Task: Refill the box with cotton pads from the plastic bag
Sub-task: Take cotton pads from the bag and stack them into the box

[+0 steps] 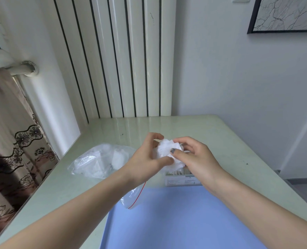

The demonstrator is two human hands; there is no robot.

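A loose bunch of white cotton pads (167, 150) is held in the air between both hands. My left hand (147, 160) grips the bunch from the left, thumb below. My right hand (194, 155) grips it from the right, thumb on top. A clear plastic bag (98, 160) with a red zip strip lies on the table to the left, with more white pads inside. The box (181, 180), small and pale with printed text, sits on the table just under my right hand and is largely hidden by it.
A pale green table (230, 141) stands against a white ribbed radiator (113, 60) and a white wall. A blue mat (176, 221) covers the near part of the table. A patterned curtain (10, 150) hangs at the left, beyond the table edge.
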